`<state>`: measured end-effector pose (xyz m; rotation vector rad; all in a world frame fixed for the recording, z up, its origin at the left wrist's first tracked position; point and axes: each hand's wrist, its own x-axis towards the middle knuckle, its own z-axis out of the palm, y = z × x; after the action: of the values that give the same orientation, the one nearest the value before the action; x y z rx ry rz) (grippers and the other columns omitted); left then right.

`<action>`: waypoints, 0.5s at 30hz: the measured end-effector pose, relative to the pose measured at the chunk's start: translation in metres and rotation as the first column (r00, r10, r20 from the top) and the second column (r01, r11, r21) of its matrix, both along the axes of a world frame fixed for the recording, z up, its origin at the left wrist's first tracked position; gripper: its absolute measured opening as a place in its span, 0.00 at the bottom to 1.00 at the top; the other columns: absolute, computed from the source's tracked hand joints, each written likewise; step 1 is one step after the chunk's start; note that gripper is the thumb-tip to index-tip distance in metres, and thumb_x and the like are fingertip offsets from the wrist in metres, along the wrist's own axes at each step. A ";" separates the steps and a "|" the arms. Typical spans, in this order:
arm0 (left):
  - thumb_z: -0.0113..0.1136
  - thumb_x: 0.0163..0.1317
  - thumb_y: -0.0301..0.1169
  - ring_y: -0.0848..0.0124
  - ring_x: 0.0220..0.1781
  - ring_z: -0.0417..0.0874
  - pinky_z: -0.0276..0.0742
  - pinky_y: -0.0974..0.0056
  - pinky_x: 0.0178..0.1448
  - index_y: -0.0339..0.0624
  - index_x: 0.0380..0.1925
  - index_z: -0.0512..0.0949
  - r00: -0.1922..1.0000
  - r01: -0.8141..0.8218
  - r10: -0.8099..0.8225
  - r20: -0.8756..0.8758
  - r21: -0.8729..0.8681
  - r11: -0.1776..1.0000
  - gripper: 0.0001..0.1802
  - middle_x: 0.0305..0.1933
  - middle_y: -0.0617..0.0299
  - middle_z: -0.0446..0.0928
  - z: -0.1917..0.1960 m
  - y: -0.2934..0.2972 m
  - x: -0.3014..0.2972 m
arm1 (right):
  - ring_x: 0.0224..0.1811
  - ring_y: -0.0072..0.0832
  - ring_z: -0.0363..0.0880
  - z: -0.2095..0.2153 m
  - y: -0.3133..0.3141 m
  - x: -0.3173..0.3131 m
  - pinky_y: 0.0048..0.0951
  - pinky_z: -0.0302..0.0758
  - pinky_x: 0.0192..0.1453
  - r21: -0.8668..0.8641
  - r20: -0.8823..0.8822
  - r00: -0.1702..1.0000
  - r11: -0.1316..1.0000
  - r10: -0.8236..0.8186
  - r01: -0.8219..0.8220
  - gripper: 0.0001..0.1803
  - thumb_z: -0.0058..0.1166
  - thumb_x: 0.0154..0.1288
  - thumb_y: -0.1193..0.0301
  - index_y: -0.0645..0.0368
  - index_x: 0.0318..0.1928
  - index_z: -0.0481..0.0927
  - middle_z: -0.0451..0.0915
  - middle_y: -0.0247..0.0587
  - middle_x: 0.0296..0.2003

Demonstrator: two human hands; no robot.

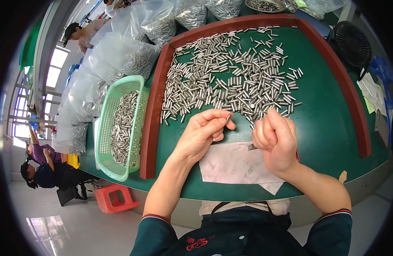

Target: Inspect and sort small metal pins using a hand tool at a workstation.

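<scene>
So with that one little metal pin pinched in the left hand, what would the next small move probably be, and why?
Probably bring the right hand in to the pin. The left hand holds it at the fingertips, tip toward the right hand, which is closed around a small dark tool just beside it. Both hover over the white paper, in front of the heap of pins, so the pin looks ready for working.
</scene>
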<state>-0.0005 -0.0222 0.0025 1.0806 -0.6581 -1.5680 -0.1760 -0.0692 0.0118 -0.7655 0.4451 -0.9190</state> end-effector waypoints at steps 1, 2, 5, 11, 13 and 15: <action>0.50 0.58 0.23 0.82 0.22 0.61 0.58 0.77 0.27 0.36 0.38 0.74 1.000 0.007 -0.007 -0.012 0.006 1.000 0.09 0.30 0.59 0.75 0.000 0.000 0.000 | 0.11 0.15 0.48 0.000 0.000 0.000 0.20 0.48 0.16 0.003 0.002 1.000 1.000 0.000 0.000 0.23 0.32 0.65 0.68 0.55 0.10 0.53 0.55 0.28 0.07; 0.50 0.58 0.23 0.82 0.22 0.61 0.58 0.77 0.27 0.36 0.38 0.74 1.000 0.007 -0.007 -0.012 0.005 1.000 0.09 0.30 0.59 0.75 0.000 0.000 0.000 | 0.11 0.15 0.48 0.000 0.000 0.000 0.20 0.48 0.16 0.005 0.004 1.000 1.000 0.000 0.000 0.23 0.32 0.65 0.67 0.55 0.10 0.53 0.55 0.28 0.07; 0.49 0.58 0.23 0.82 0.22 0.61 0.59 0.77 0.27 0.36 0.39 0.74 1.000 0.010 -0.009 -0.027 0.007 1.000 0.09 0.30 0.59 0.75 0.000 0.000 0.000 | 0.11 0.15 0.47 0.000 0.000 0.000 0.20 0.48 0.16 0.010 0.003 1.000 1.000 0.004 -0.004 0.23 0.32 0.65 0.68 0.54 0.10 0.53 0.55 0.28 0.07; 0.49 0.60 0.28 0.83 0.20 0.60 0.58 0.77 0.26 0.35 0.38 0.73 0.992 0.011 0.000 -0.123 0.087 0.996 0.10 0.30 0.59 0.75 0.006 -0.001 -0.001 | 0.11 0.15 0.46 -0.001 0.000 0.000 0.20 0.47 0.16 -0.011 0.014 1.000 1.000 0.003 -0.003 0.23 0.32 0.65 0.67 0.54 0.11 0.53 0.54 0.28 0.08; 0.49 0.60 0.31 0.84 0.18 0.59 0.56 0.79 0.23 0.34 0.39 0.71 0.992 0.025 -0.015 -0.123 0.083 0.996 0.11 0.30 0.57 0.75 0.004 -0.002 -0.001 | 0.11 0.15 0.46 0.000 -0.001 0.000 0.20 0.47 0.16 -0.008 0.011 1.000 1.000 0.003 -0.003 0.23 0.31 0.65 0.67 0.54 0.11 0.53 0.54 0.28 0.08; 0.48 0.60 0.31 0.84 0.19 0.60 0.57 0.78 0.24 0.35 0.38 0.71 0.989 0.029 -0.014 -0.148 0.098 0.995 0.11 0.30 0.58 0.75 0.005 -0.002 0.000 | 0.11 0.15 0.46 0.001 -0.001 0.000 0.20 0.47 0.16 -0.007 0.009 1.000 1.000 0.003 -0.003 0.23 0.31 0.65 0.67 0.54 0.11 0.53 0.54 0.28 0.08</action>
<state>-0.0003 -0.0242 0.0080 1.0225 -0.4978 -1.6965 -0.1762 -0.0699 0.0125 -0.7677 0.4330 -0.9207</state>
